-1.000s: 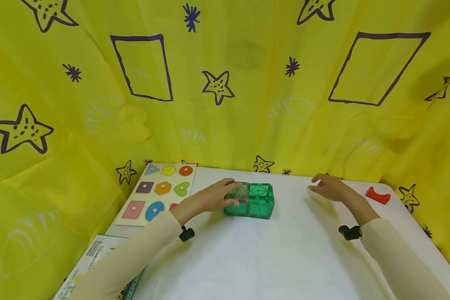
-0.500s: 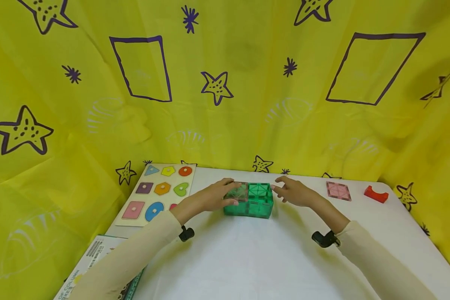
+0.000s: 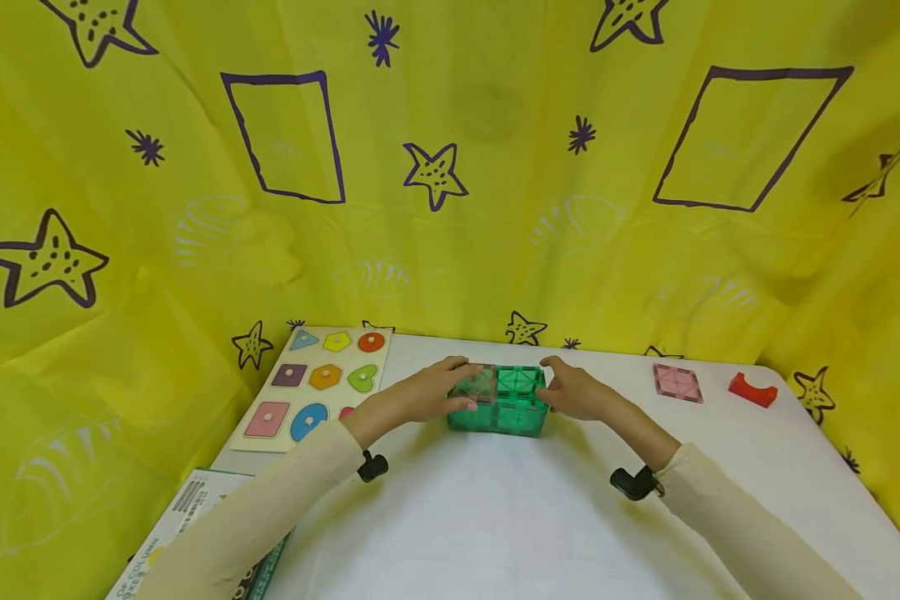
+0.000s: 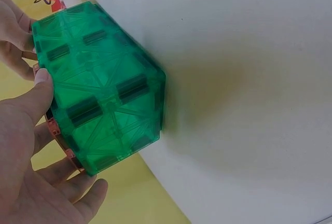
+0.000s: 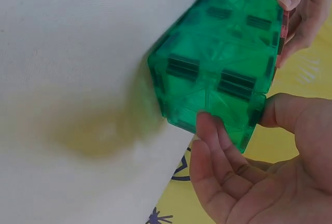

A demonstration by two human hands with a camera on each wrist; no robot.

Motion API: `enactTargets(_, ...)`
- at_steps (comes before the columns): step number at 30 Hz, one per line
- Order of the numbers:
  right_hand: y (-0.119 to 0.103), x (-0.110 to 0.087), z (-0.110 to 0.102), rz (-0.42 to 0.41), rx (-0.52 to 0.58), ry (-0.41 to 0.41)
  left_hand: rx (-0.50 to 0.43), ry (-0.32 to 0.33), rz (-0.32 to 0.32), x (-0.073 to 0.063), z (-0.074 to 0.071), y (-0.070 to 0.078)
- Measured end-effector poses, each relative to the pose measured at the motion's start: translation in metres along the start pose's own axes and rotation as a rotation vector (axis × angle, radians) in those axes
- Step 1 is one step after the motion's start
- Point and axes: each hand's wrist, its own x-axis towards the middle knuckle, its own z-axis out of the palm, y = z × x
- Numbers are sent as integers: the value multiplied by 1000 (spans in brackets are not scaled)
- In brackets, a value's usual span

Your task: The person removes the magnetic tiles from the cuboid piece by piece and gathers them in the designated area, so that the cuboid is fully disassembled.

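A box of translucent green magnetic tiles (image 3: 519, 418) stands on the white table, two squares long. A pinkish-red square tile (image 3: 487, 387) lies over its left half; the right half of the top shows green. My left hand (image 3: 429, 395) grips the left end, thumb on the near top edge and fingers spread toward the far side. At the opposite end, my right hand (image 3: 581, 395) holds the box with its thumb at the top edge. Its fingertips (image 5: 205, 120) touch the green end face in the right wrist view.
Right of the box lie a flat pink square tile (image 3: 677, 382) and a red arch-shaped block (image 3: 753, 389). A shape puzzle board (image 3: 255, 442) sits at the back left, with a printed box (image 3: 195, 492) nearer. Yellow patterned cloth (image 3: 465, 267) surrounds the table.
My right hand has moved left from near the pink tile to the box's right end and taken hold there, uncovering the pink tile. My left hand has stayed put.
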Motion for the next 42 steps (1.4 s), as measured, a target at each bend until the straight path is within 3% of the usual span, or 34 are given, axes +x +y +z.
enactTargets(9,4,-3,-1,-22,-18,16,3,-2,10,-1,0,0)
enactTargets(22,12,-16,-6,-54,-139,52,-2,-3,20,0,0,-1)
enactTargets(32,16,-21,-7,-30,-335,11,-15,-2,23,0,0,-1)
enactTargets(42,21,-21,-2,-8,-412,19,-8,-6,23,1,1,-2)
